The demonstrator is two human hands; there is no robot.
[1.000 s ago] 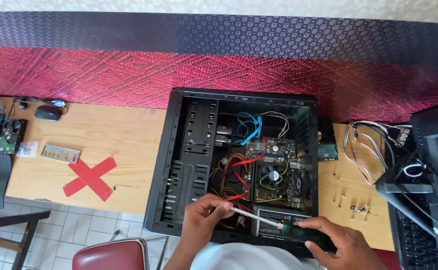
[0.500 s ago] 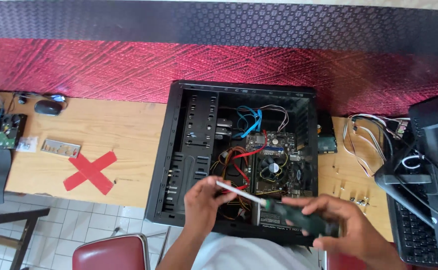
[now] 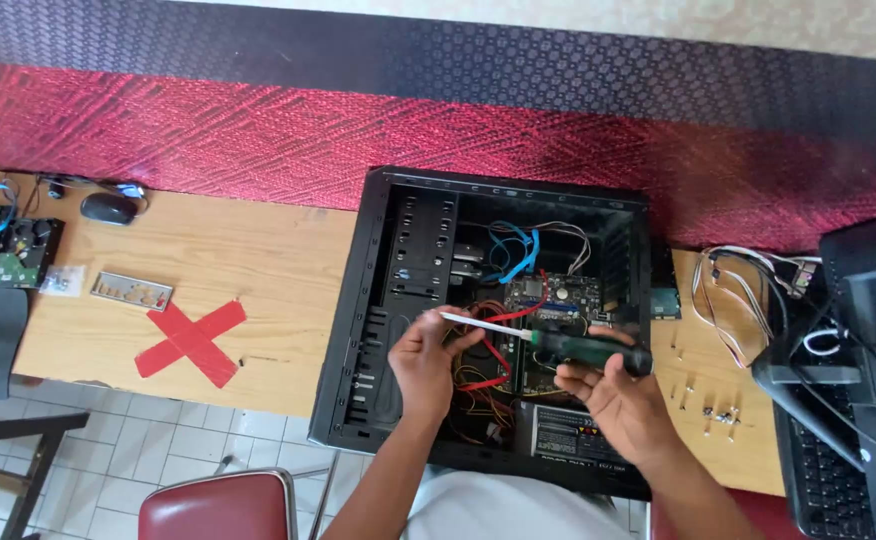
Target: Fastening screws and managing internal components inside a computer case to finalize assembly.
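Note:
An open black computer case lies on its side on the wooden table, with a motherboard and red, blue and yellow cables inside. My right hand grips the green and black handle of a screwdriver held level above the case. My left hand pinches the tip end of its metal shaft. Both hands hover over the case's lower middle.
A red tape cross, a metal backplate, a mouse and hard drives lie at the left. Loose screws, a cable bundle and a black keyboard are at the right. A red chair stands below.
Both hands have lifted with the screwdriver, away from the case's bottom edge toward its middle. The tool is now nearly level, and the view has shifted a little.

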